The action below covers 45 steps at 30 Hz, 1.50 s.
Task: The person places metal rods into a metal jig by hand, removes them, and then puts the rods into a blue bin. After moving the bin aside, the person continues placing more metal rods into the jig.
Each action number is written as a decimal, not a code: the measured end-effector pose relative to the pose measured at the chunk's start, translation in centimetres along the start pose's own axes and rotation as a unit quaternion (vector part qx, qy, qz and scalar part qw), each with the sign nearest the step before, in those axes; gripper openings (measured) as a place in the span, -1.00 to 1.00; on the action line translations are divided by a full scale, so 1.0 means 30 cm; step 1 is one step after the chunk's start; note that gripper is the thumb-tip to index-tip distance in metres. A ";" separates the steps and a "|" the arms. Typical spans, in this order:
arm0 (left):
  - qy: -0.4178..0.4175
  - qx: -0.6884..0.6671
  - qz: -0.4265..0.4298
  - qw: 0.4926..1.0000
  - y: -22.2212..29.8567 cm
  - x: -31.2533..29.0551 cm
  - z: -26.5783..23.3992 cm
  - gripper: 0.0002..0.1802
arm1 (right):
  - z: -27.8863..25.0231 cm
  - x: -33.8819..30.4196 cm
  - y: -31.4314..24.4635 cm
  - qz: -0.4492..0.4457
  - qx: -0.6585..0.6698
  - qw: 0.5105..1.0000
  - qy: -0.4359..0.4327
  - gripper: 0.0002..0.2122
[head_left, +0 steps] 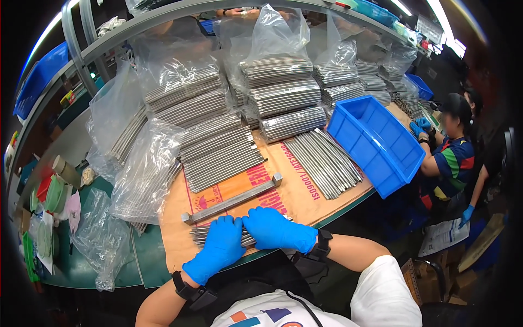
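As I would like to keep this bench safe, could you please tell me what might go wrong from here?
The loose metal rods beneath the gloved left hand and right hand lie close to the near edge of the green bench, so some could roll off. The blue plastic bin appears to jut past the bench edge, so a knock might tip it. The stacked rod bundles could slide if bumped.

Two foreground hands (220, 240) with two wristbands (321, 244) (one apiece), one block-ended bar (232, 202).
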State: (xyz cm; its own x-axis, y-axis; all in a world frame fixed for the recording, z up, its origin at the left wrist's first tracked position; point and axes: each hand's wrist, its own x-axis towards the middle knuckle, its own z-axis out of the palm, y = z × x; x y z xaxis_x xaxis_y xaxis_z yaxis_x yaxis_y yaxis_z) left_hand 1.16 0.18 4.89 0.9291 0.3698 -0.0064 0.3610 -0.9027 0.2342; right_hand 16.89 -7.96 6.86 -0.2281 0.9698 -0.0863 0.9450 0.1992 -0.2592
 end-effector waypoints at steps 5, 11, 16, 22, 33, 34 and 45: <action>0.036 0.016 0.013 0.999 0.025 -0.028 -0.004 -0.43 | 0.068 -0.044 -0.036 0.033 0.032 0.997 0.054 -0.69; 0.020 0.015 0.032 0.999 0.018 -0.017 -0.005 -0.37 | 0.090 -0.062 -0.029 0.030 0.004 0.991 0.128 -0.75; 0.054 0.005 0.075 0.996 0.061 0.027 -0.057 -0.50 | 0.049 -0.082 -0.015 0.037 0.027 0.991 0.129 -0.76; 0.101 0.060 0.198 0.973 0.138 0.307 -0.087 -0.57 | -0.005 -0.223 0.160 0.164 0.000 0.945 0.282 -0.75; 0.138 -0.121 0.190 0.965 0.054 0.149 -0.111 -0.42 | -0.139 -0.337 0.744 0.508 -0.063 0.847 0.145 -0.56; 0.114 -0.174 0.170 0.963 0.029 0.121 -0.091 -0.44 | -0.149 -0.332 0.767 0.508 -0.066 0.847 0.142 -0.56; 0.087 -0.272 0.098 0.953 -0.067 -0.037 0.028 -0.49 | -0.023 -0.224 0.697 0.495 -0.121 0.847 0.152 -0.27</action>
State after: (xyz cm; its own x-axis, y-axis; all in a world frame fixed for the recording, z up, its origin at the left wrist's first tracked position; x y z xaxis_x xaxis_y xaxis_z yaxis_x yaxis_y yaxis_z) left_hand -0.53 1.41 3.61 0.9301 0.2790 0.2388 0.0428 -0.7281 0.6841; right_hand 38.35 -10.21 2.68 0.7400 0.6628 0.1142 0.6669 -0.7451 0.0031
